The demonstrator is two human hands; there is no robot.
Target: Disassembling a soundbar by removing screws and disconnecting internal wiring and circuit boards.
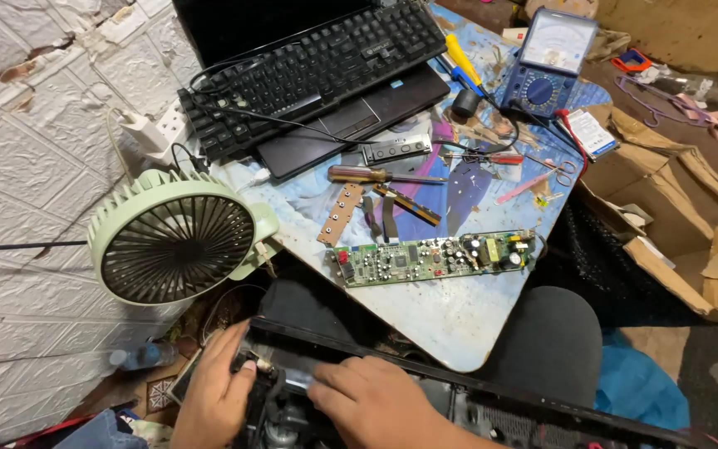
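Observation:
My left hand (213, 391) grips the left end of a long black device casing (492, 407) that lies across my lap at the bottom of the head view. Flat on the casing's top, just right of the left hand, rests my right hand (376, 399), fingers together and pressing down. A long green circuit board (434, 256) lies on the small table (450, 320) just beyond the casing, apart from both hands.
A pale green desk fan (172, 241) stands at the left. On the table are a laptop with a black keyboard (317, 58), a blue multimeter (546, 62), screwdrivers (380, 175), scissors, and small board strips. Torn cardboard (691, 216) lies to the right.

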